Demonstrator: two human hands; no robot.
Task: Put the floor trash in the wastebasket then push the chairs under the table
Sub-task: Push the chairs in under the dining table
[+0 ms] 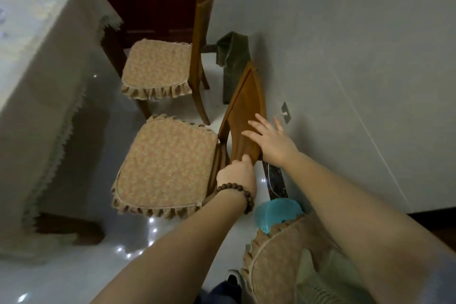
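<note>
Two wooden chairs stand along the right side of a surface (pixel 37 57) draped in a pale, lace-edged cloth, and both are drawn out from it, with their seats beside the hanging cloth rather than beneath it. The nearer chair (pixel 244 116) has a floral seat cushion (pixel 165 165) with a ruffled brown edge, and its curved wooden backrest rises close to the grey wall (pixel 345 44). The left hand (pixel 238 173), with a string of dark wooden beads (pixel 243 194) round the wrist, grips the lower end of that backrest, fingers curled round its edge and thumb laid against the wood. The right hand (pixel 269 138) lies flat against the back face of the same backrest, fingers spread and straight, pressing on the panel rather than curling round it. The farther chair (pixel 197 39) carries a matching cushion (pixel 156 69) and stands just beyond the first, its tall backrest also toward the wall. A green cloth (pixel 230 54) hangs over something low behind it, near the wall. At lower right a third ruffled cushion (pixel 276 261) fills the corner of the view, and a translucent blue object (pixel 276 212), too blurred to name, shows just above it. The white tiled floor (pixel 103 274) reflects a cluster of small ceiling lights. No wastebasket can be made out from this angle
</note>
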